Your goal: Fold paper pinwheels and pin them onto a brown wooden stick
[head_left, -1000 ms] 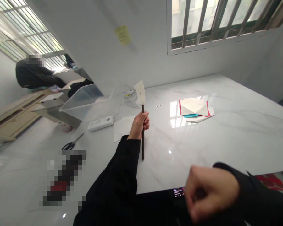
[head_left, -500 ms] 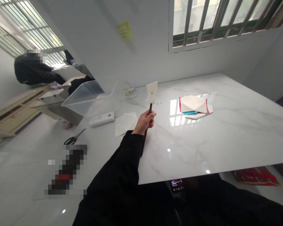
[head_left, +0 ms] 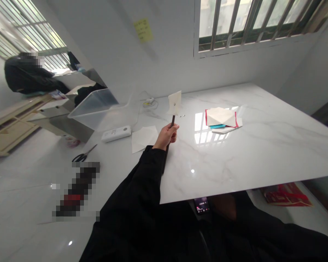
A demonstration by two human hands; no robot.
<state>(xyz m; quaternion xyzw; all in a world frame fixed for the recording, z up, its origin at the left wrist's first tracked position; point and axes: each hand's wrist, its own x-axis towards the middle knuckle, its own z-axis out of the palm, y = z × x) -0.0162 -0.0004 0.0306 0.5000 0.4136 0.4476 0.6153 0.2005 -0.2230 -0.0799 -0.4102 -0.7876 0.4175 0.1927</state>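
My left hand (head_left: pixel 167 136) is closed around a dark brown stick (head_left: pixel 164 160) that stands tilted over the table. At its top sits a small cream paper piece (head_left: pixel 175 101) with a silvery round bead or pin head in its middle. Two tiny silvery beads (head_left: pixel 182 115) lie on the table just beyond the hand. My right hand (head_left: pixel 224 206) is a dim shape in shadow below the table's front edge, beside a phone (head_left: pixel 201 205) with a lit screen. Its fingers cannot be made out.
On the marble-patterned table (head_left: pixel 262 145) lie white paper (head_left: pixel 144 138), a white oblong device (head_left: pixel 116 134), scissors (head_left: pixel 83 154) and a stack of coloured papers (head_left: pixel 221 117). A clear plastic bin (head_left: pixel 95 105) and a cable (head_left: pixel 150 102) are farther back. A red packet (head_left: pixel 288 194) lies below the edge.
The view has shifted slightly, so the table appears a little higher. A dim right hand now shows beside the phone. My left hand still grips the stick.
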